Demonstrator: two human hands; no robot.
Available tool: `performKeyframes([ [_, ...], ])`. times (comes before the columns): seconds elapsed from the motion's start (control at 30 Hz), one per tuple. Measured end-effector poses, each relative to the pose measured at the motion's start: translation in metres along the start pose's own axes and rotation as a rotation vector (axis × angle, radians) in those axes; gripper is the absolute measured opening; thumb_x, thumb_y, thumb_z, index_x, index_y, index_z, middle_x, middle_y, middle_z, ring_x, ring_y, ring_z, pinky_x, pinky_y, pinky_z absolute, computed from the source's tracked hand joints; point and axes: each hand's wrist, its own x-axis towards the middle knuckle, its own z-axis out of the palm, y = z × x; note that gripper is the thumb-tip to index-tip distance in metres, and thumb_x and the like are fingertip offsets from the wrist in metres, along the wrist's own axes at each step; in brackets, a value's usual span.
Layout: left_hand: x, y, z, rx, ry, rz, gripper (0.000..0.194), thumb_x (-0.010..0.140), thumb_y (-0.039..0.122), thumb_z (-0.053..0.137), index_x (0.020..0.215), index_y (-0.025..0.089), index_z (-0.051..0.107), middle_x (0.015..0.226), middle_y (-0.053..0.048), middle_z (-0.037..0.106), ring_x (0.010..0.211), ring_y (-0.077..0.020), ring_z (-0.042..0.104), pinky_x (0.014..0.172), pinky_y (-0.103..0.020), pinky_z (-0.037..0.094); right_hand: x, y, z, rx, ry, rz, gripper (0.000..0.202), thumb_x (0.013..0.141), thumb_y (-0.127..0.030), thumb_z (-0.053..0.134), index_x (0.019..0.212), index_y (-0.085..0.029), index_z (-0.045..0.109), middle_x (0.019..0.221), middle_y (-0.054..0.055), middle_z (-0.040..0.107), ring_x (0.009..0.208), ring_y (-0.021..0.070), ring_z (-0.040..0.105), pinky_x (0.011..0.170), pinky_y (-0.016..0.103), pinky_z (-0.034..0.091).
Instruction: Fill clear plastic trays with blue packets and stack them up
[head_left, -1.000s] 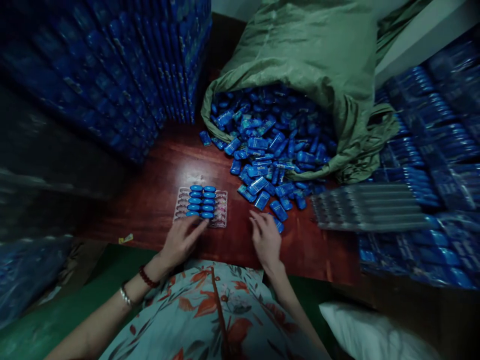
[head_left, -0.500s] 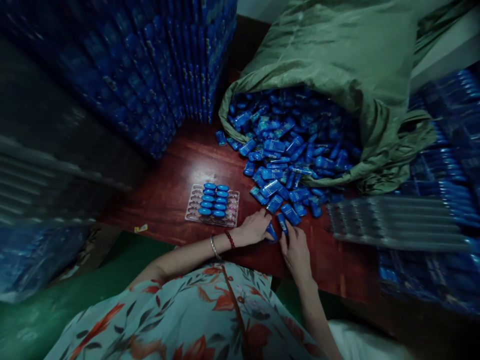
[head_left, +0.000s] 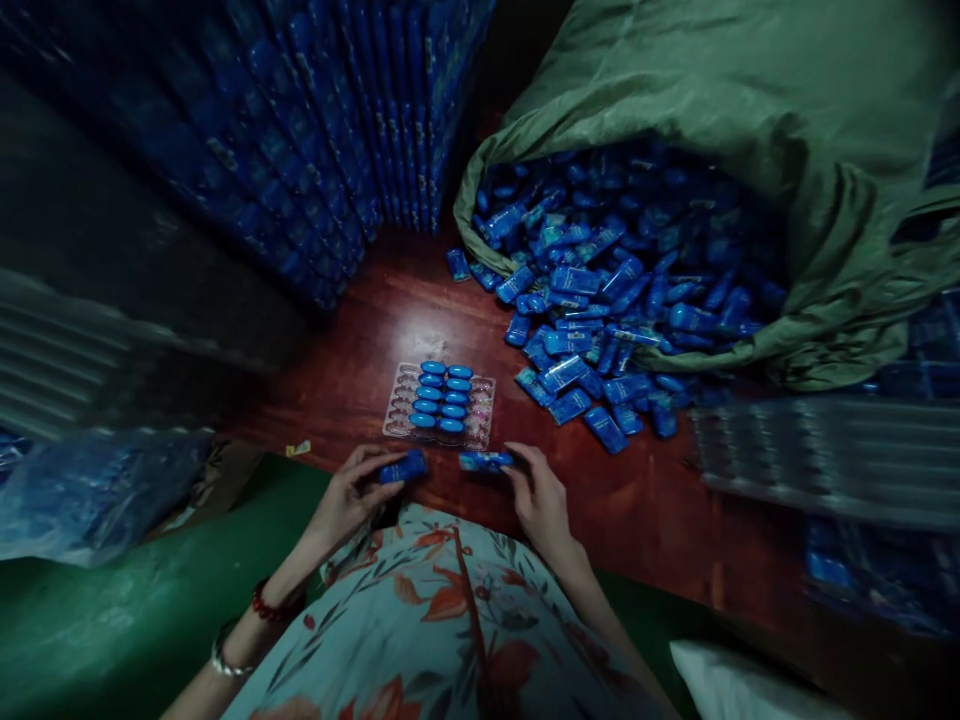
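Between the fingers of my left hand [head_left: 358, 487] is a small blue packet [head_left: 403, 467], held at the table's near edge. My right hand [head_left: 538, 492] pinches another blue packet [head_left: 486, 461] by its right end, just below the clear plastic tray [head_left: 396, 412]. Two columns of blue packets [head_left: 439, 395] lie in the middle of that tray, while cavities on both sides show bare plastic. To the right, a heap of loose blue packets [head_left: 574, 340] spills from the mouth of a green sack [head_left: 637, 110].
Tall stacks of packed blue trays [head_left: 300, 130] rise at the back left. Stacked clear trays [head_left: 795, 455] lie at the right edge of the reddish wooden table [head_left: 360, 350]. A yellow scrap [head_left: 298, 449] sits near the front edge. More clear trays [head_left: 90, 340] stand at left.
Both hands have left the loose heap, each with a blue packet. They moved left and towards my body, below the tray. The view has shifted slightly.
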Motion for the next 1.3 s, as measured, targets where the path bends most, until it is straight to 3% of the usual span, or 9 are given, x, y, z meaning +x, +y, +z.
performKeyframes([
  [0.1, -0.002, -0.003, -0.002, 0.09, 0.15, 0.024, 0.031, 0.079, 0.037, 0.063, 0.106, 0.02, 0.065, 0.105, -0.007, 0.056, 0.094, -0.0183, 0.06, 0.07, -0.028, 0.054, 0.018, -0.011, 0.016, -0.122, -0.118, -0.206, 0.029, 0.091, -0.017, 0.039, 0.118, -0.02, 0.051, 0.105, 0.008, 0.06, 0.099, 0.0168, 0.059, 0.087, 0.031, 0.051],
  [0.2, 0.0, 0.004, 0.002, 0.188, 0.233, 0.139, 0.025, 0.082, 0.031, 0.061, 0.105, 0.021, 0.064, 0.104, -0.006, 0.058, 0.095, -0.0181, 0.06, 0.079, -0.031, 0.054, 0.03, -0.014, 0.02, -0.323, -0.221, -0.367, 0.036, 0.09, -0.011, 0.036, 0.122, -0.016, 0.05, 0.111, 0.012, 0.058, 0.105, 0.0193, 0.056, 0.089, 0.033, 0.051],
  [0.4, 0.007, 0.004, 0.008, 0.355, 0.24, 0.355, 0.03, 0.091, 0.018, 0.045, 0.12, 0.023, 0.054, 0.105, -0.006, 0.059, 0.093, -0.0143, 0.061, 0.081, -0.026, 0.053, 0.04, -0.028, 0.011, -0.569, -0.394, -0.539, 0.042, 0.086, -0.002, 0.032, 0.121, -0.015, 0.054, 0.107, 0.013, 0.059, 0.097, 0.0196, 0.056, 0.085, 0.035, 0.051],
  [0.53, 0.017, -0.011, 0.013, 0.514, 0.125, 0.5, 0.041, 0.092, 0.011, 0.035, 0.131, 0.022, 0.043, 0.114, -0.01, 0.057, 0.103, -0.0167, 0.058, 0.083, -0.028, 0.052, 0.049, -0.044, 0.01, -0.658, -0.489, -0.536, 0.038, 0.087, -0.004, 0.037, 0.117, -0.015, 0.055, 0.1, 0.011, 0.06, 0.091, 0.0197, 0.057, 0.08, 0.032, 0.052],
  [0.67, 0.024, -0.014, 0.01, 0.629, 0.074, 0.623, 0.044, 0.09, 0.009, 0.031, 0.132, 0.02, 0.04, 0.107, -0.01, 0.059, 0.096, -0.0167, 0.06, 0.08, -0.028, 0.052, 0.056, -0.055, 0.009, -0.665, -0.543, -0.487, 0.034, 0.087, -0.005, 0.04, 0.115, -0.017, 0.055, 0.099, 0.009, 0.06, 0.093, 0.0188, 0.058, 0.08, 0.031, 0.051],
  [0.83, 0.03, 0.003, 0.008, 0.735, -0.104, 0.542, 0.044, 0.083, 0.002, 0.033, 0.122, 0.017, 0.046, 0.097, -0.008, 0.058, 0.086, -0.0167, 0.059, 0.076, -0.028, 0.051, 0.047, -0.064, 0.014, -0.681, -0.51, -0.417, 0.032, 0.087, -0.005, 0.041, 0.112, -0.02, 0.054, 0.105, 0.008, 0.059, 0.102, 0.0188, 0.057, 0.086, 0.031, 0.049],
  [1.03, 0.05, 0.022, 0.015, 0.831, -0.255, 0.492, 0.028, 0.082, 0.002, 0.038, 0.1, 0.016, 0.054, 0.092, -0.008, 0.056, 0.079, -0.0177, 0.056, 0.07, -0.028, 0.049, 0.042, -0.069, 0.023, -0.695, -0.478, -0.39, 0.034, 0.088, -0.009, 0.043, 0.12, -0.021, 0.051, 0.114, 0.009, 0.056, 0.109, 0.0215, 0.054, 0.091, 0.036, 0.046],
  [1.2, 0.051, 0.013, 0.005, 0.828, -0.168, 0.62, 0.035, 0.088, 0.008, 0.034, 0.118, 0.017, 0.051, 0.1, -0.01, 0.058, 0.085, -0.0184, 0.054, 0.073, -0.029, 0.046, 0.059, -0.069, 0.015, -0.626, -0.604, -0.396, 0.033, 0.087, -0.004, 0.042, 0.112, -0.021, 0.056, 0.107, 0.006, 0.058, 0.098, 0.0162, 0.057, 0.091, 0.034, 0.045],
  [1.3, 0.047, 0.008, 0.002, 0.919, 0.012, 0.66, 0.039, 0.092, 0.017, 0.039, 0.13, 0.022, 0.045, 0.108, -0.013, 0.058, 0.087, -0.0211, 0.054, 0.075, -0.033, 0.043, 0.062, -0.062, 0.013, -0.64, -0.514, -0.426, 0.036, 0.086, -0.003, 0.042, 0.116, -0.02, 0.054, 0.105, 0.006, 0.059, 0.098, 0.0174, 0.056, 0.093, 0.036, 0.043],
])
